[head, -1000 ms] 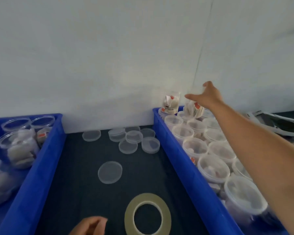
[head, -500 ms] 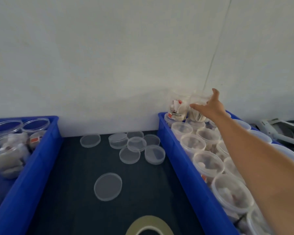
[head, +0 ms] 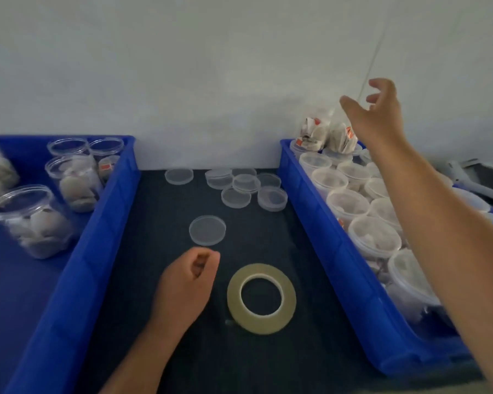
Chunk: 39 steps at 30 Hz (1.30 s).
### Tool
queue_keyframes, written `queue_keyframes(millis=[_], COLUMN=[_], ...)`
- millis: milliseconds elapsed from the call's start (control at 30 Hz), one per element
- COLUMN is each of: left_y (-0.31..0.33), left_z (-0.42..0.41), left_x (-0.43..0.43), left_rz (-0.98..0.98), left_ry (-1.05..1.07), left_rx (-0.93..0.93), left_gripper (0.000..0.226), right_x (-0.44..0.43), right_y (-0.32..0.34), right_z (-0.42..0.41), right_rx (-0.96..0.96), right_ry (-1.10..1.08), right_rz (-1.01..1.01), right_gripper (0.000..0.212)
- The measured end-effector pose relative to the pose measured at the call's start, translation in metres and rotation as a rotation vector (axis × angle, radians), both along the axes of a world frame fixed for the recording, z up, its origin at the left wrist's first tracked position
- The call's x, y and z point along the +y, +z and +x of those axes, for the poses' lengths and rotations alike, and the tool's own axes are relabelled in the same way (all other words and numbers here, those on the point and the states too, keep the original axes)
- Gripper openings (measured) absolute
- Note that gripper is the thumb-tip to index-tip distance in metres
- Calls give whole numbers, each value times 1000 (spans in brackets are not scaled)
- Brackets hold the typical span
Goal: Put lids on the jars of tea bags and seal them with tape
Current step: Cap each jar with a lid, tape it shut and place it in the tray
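Two blue bins flank a dark mat: the left bin (head: 97,237) holds open jars (head: 34,220) standing upright, mouths up; the right bin (head: 325,237) is packed with lidded jars (head: 374,237), two more jars (head: 319,132) perched on top at its far end. The right hand (head: 377,115) hovers over those, fingers spread, holding nothing. The left hand (head: 187,282) rests on the mat, curled into an empty fist, just beside the tape roll (head: 261,298) lying flat, hole upward. A single lid (head: 207,230) lies flat just beyond the fist, spare lids (head: 239,186) clustered farther back.

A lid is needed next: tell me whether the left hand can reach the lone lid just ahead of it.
Probably yes. The left hand is just short of the lone lid, bare mat between them; the tape roll lies off to the side.
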<state>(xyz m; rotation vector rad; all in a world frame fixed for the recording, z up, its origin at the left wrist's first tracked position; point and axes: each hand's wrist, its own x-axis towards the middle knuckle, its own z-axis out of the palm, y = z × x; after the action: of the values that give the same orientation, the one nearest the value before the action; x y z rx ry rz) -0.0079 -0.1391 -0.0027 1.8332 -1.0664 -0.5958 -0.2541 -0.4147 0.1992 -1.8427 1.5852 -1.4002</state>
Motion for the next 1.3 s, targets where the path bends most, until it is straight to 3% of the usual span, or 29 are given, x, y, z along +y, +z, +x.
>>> queue_keyframes(millis=[233,367,500,567,633,733,867,933,1100,1200,1300], left_y=[56,54,19,3,-3,12,77,115,163,147,113], left_z=[-15,-13,1,5,5,1,10,32,138,202,238], left_x=[-20,2,45,65,84,117,148,152,105,61,39], left_rz=[-165,-171,2,66,79,-11,-278,-309,-19,337,607], left_ry=[-108,-190,-205,-175,-102,19,-35,-49,91,190,214], left_rx=[-161,-124,-182,-171,-32,122,-73,-245,-540,-718,-678], left_gripper=[11,15,25,22,17,12,25,24,19,44,66], right_x=[129,194,261,288,301,302,300,299,301,301,299], right_y=[-13,-73,-166,-201,-218,-224,-229,-231,-227,-227,-228], right_z=[48,72,100,111,115,116,115,115,118,118,118], right_rx=[-144,-176,-130,-67,67,123,176,192,169,151,121], right_ry=[243,464,554,550,577,649,727,705,702,695,681], right_rz=[-48,110,220,121,-47,-144,-158,-158,-133,-111,-99], right_gripper=[40,20,39,45,52,52,50,53,45,45,45])
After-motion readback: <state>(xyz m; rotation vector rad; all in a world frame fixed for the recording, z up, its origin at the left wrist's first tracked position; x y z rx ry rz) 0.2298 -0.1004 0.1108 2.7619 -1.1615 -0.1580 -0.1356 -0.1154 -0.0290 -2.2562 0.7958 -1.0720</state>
